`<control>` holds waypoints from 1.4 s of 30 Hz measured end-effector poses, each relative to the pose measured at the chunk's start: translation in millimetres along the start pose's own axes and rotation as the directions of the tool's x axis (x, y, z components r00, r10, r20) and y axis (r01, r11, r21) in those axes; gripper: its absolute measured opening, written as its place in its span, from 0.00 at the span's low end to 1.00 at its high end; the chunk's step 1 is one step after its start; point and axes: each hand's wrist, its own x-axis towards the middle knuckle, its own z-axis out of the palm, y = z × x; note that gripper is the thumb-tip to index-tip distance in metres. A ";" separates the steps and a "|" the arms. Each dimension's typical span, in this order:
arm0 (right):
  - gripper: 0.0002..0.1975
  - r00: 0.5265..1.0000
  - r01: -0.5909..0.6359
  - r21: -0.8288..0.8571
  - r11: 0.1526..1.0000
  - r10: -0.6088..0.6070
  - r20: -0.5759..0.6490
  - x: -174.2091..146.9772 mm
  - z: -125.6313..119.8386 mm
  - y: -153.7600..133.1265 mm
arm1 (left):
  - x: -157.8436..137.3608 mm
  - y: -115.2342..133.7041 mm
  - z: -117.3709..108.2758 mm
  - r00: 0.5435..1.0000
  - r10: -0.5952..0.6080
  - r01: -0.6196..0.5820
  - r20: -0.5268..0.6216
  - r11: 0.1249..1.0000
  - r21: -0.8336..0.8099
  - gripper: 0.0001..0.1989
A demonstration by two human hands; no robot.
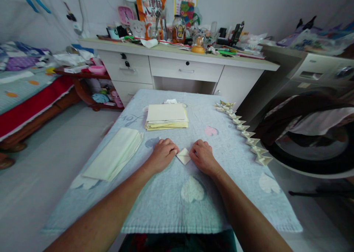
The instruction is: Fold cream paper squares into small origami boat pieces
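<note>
A small cream piece of folded paper (183, 157), diamond-shaped with a crease across it, lies on the cloth-covered table between my hands. My left hand (164, 155) is closed, its fingertips gripping the paper's left corner. At the opposite corner, my right hand (203, 157) is curled with its fingers on the paper's edge. Beyond them sits a stack of cream and yellow paper sheets (166, 113). To the left is a pile of long pale paper (114, 154). A row of folded paper boats (247, 135) runs along the table's right side.
The blue cloth (160, 207) with heart patterns covers the table. Behind it stands a white desk (188, 67) crowded with jars, a snack bag and small items. A washing machine (312, 108) with laundry hanging from its door is close on the right; a bed (30, 93) is at left.
</note>
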 end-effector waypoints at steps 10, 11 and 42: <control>0.11 1.000 -0.015 -0.029 0.999 0.015 0.004 1.8 1.7 -0.1 | 0.4 1.5 8.6 0.996 -0.048 0.050 -0.069 0.998 0.023 0.04; 0.11 1.000 -0.016 -0.031 0.999 0.016 0.004 1.9 1.7 -0.2 | 0.6 1.4 8.8 0.996 -0.052 0.053 -0.070 0.998 0.022 0.04; 0.09 0.999 0.006 -0.008 1.000 -0.007 -0.039 1.7 4.5 2.0 | -1.1 5.0 13.5 0.994 0.105 -0.104 -0.030 0.994 0.030 0.09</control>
